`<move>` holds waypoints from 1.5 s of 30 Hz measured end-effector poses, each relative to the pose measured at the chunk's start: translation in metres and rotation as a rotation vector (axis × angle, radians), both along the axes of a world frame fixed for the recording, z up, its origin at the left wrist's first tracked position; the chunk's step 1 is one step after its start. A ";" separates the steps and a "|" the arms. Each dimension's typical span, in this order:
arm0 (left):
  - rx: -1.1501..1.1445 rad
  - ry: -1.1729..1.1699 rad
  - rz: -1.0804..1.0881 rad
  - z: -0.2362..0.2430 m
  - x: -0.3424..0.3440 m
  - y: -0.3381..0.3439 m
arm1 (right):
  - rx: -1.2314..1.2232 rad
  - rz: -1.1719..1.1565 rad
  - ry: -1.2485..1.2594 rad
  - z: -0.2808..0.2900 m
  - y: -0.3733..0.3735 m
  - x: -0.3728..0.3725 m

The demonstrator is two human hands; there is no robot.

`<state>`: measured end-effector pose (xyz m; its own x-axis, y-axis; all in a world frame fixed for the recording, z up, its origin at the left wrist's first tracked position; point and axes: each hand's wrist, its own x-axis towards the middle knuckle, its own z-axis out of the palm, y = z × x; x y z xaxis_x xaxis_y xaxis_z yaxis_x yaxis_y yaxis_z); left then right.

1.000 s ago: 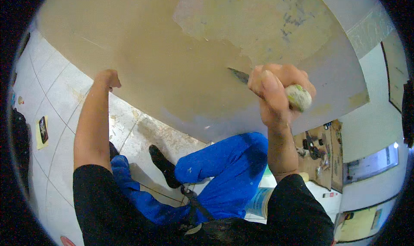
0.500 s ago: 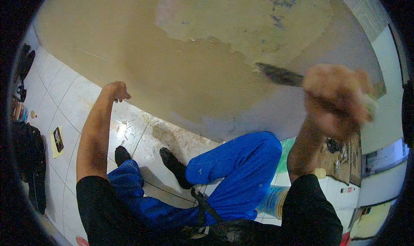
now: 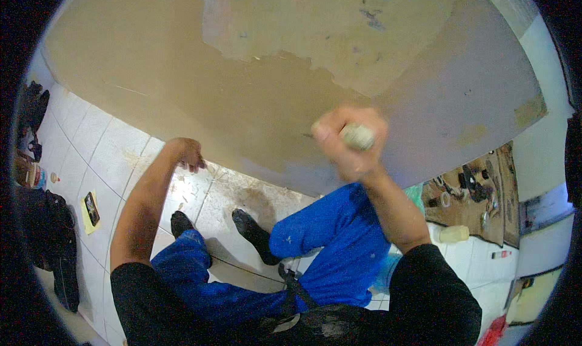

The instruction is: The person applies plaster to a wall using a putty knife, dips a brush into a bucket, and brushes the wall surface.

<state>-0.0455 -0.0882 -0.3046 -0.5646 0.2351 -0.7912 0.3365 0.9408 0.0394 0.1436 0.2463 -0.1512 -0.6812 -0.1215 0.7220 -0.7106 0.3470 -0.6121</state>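
Note:
My right hand [image 3: 351, 134] is closed round the handle of a scraper [image 3: 359, 137] in front of the wall. The handle's pale, worn end points toward me, and the hand hides most of the blade. Behind it stands a large wall [image 3: 254, 103], tan and grey, with a ragged-edged lighter patch [image 3: 291, 25] at the top. My left hand [image 3: 189, 154] hangs by the wall's lower edge, fingers loosely drooping and holding nothing. Whether it touches the wall I cannot tell.
Scraped flakes litter the tiled floor [image 3: 182, 191] along the wall. A cloth [image 3: 442, 216] with assorted tools lies at the right, beside a pale yellow block [image 3: 454, 233]. A phone [image 3: 91, 209] on yellow paper and dark bags [image 3: 42, 237] are at the left. A bucket [image 3: 385, 273] stands by my right leg.
My right hand has swung left with the scraper, and the dark blade that showed before is now mostly hidden. The left hand appears slightly lower and farther right; the whole view has shifted too.

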 end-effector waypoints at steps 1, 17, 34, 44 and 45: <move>0.041 0.034 -0.059 -0.001 0.008 0.013 | 0.130 0.127 0.062 -0.006 -0.009 0.004; 0.234 -0.139 -0.354 0.015 0.122 0.066 | 0.550 0.594 -0.157 -0.111 -0.079 0.027; 0.812 0.592 -0.424 0.059 0.224 0.107 | 0.922 0.441 -0.335 -0.227 -0.159 -0.015; 0.663 0.382 -0.410 0.010 0.202 0.075 | 0.797 0.429 -0.273 -0.252 -0.193 -0.001; 0.833 0.379 -0.474 0.010 0.192 0.067 | 0.791 0.421 -0.275 -0.256 -0.190 -0.001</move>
